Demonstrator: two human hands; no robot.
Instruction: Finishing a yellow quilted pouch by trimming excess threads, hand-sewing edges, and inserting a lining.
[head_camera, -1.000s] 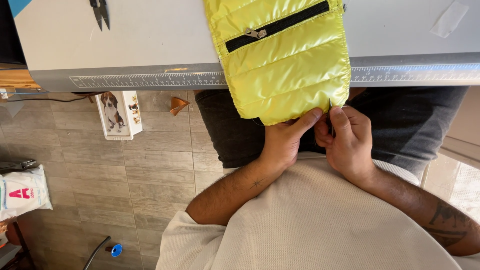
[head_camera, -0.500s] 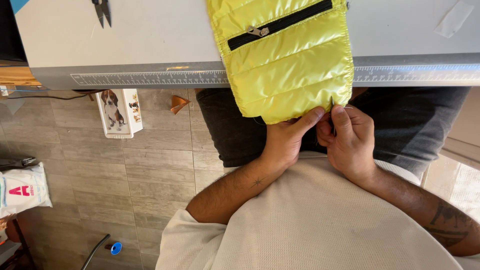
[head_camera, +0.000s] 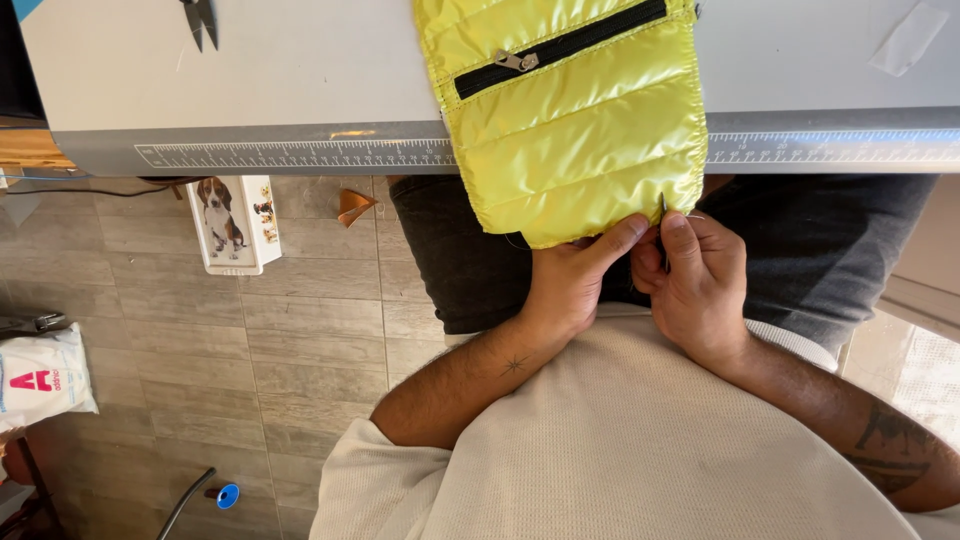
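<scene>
Left hand (head_camera: 575, 280), right hand (head_camera: 695, 275): both pinched narrow on yellow quilted pouch (head_camera: 575, 120) lower corner.

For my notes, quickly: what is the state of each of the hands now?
Left hand: closed, pinching the yellow pouch at its lower edge.
Right hand: closed, pinching the same edge.

Shiny yellow quilted pouch (head_camera: 580, 130) with a black zipper (head_camera: 560, 48); pale grey table (head_camera: 300, 70); cream waffle-textured shirt (head_camera: 640, 450); dark grey trousers (head_camera: 800, 240); grey-brown wood-look floor tiles (head_camera: 180, 330); white box (head_camera: 233, 222) bearing a brown-and-white dog picture.
</scene>
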